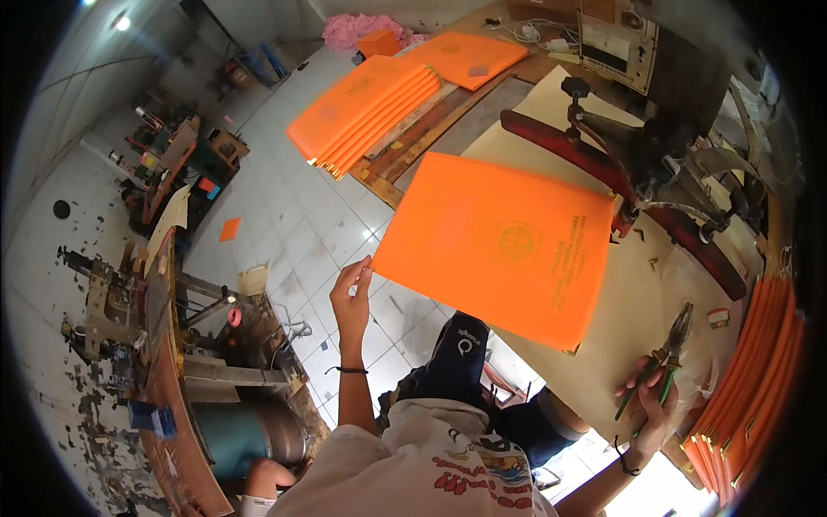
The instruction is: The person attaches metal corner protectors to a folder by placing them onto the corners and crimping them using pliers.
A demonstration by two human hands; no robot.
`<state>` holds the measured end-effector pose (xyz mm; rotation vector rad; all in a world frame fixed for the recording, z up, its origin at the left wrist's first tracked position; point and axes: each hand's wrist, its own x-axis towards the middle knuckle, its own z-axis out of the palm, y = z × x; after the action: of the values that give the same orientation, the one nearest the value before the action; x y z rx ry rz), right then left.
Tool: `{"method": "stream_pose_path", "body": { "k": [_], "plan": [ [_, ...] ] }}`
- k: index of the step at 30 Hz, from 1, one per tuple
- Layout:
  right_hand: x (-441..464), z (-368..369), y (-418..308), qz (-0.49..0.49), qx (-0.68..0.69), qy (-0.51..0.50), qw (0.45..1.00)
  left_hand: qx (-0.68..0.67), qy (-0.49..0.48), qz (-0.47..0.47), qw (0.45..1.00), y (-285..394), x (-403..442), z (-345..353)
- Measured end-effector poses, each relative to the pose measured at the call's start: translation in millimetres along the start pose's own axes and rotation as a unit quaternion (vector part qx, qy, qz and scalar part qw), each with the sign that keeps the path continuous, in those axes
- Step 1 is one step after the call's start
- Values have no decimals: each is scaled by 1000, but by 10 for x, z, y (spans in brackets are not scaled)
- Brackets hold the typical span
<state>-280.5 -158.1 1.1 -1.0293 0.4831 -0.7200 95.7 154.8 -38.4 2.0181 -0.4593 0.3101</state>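
Note:
An orange folder (457,233) with gold lettering and a round emblem lies before me, its far right corner at the dark red metal press (564,155). My left hand (351,289) pinches the folder's near left corner between thumb and fingers. In my right hand (652,396) is a pair of pliers (672,345) with green handles, its jaws pointing away from me. Gold metal corners show on the folder's edge at the right. Small gold corner pieces (653,264) lie on the tan sheet beside the press.
Stacked orange folders (362,108) stand at the table's far left end, with another pile (469,56) behind. More folders (749,379) lean at the right edge. A small box (718,318) lies near the pliers. Left, a cluttered workbench (164,345) stands across the tiled floor; a person's knee (274,474) shows below.

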Motion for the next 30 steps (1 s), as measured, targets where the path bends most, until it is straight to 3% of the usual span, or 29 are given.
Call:
{"method": "stream_pose_path", "body": {
  "k": [9,12,24,30],
  "plan": [
    [-43,29,-27,11,14,23,1000,-75,-41,-15,996,-144,52,24],
    [-15,26,-26,8,29,23,999,-143,-31,-51,988,-187,29,76],
    [-11,-7,-45,10,-11,17,1000,-134,7,-106,985,-174,151,280],
    [-27,-16,-31,20,-13,13,1000,-208,7,-123,970,-100,272,484]
  ]
}}
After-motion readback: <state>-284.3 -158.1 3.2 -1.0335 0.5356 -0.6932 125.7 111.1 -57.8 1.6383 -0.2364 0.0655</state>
